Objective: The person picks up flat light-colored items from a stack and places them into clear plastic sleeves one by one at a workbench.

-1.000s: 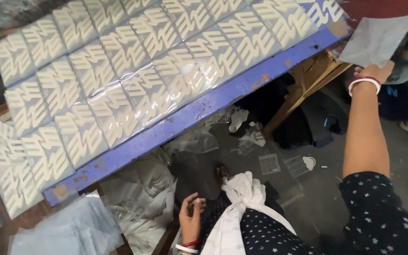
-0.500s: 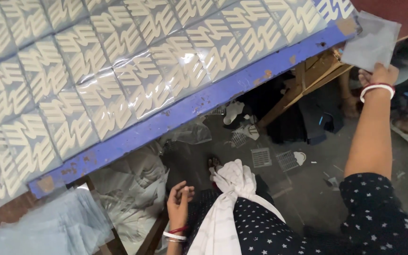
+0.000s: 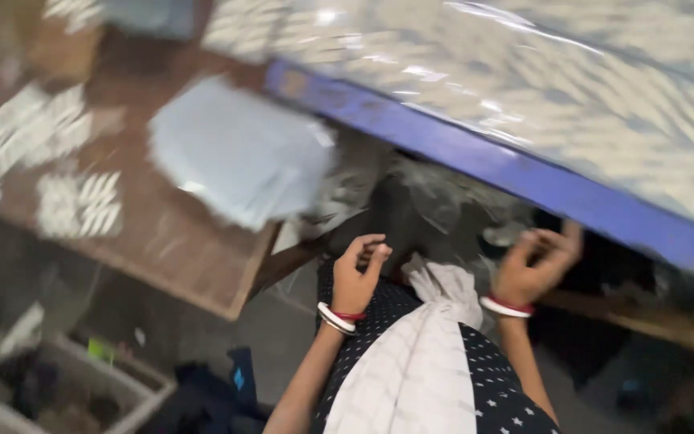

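Left hand point(image 3: 357, 277): raised in front of the lap, fingers curled loosely inward with the tips close together – nothing visible between them, so it looks empty.
Right hand point(image 3: 533, 265): lifted just below the blue table edge point(image 3: 475, 157), fingers bent and slightly spread; the picture is blurred, so I cannot tell whether they pinch anything small.
Stack of clear bags point(image 3: 238, 149): up and to the left of the left fingers, lying on the brown wooden table point(image 3: 178, 245) near its corner, probably kept there to be within an easy reach.
White packets under plastic point(image 3: 588, 88): above and beyond the right fingers, laid flat in rows on the blue-edged surface – a layout that keeps them countable.
Loose white packets point(image 3: 78, 201): far left of both hands, scattered on the brown table.
White cloth point(image 3: 427, 345): draped down the lap between the two wrists, below the fingers.
Grey crate point(image 3: 58, 386): on the floor, low and left of the left hand, well apart from it.
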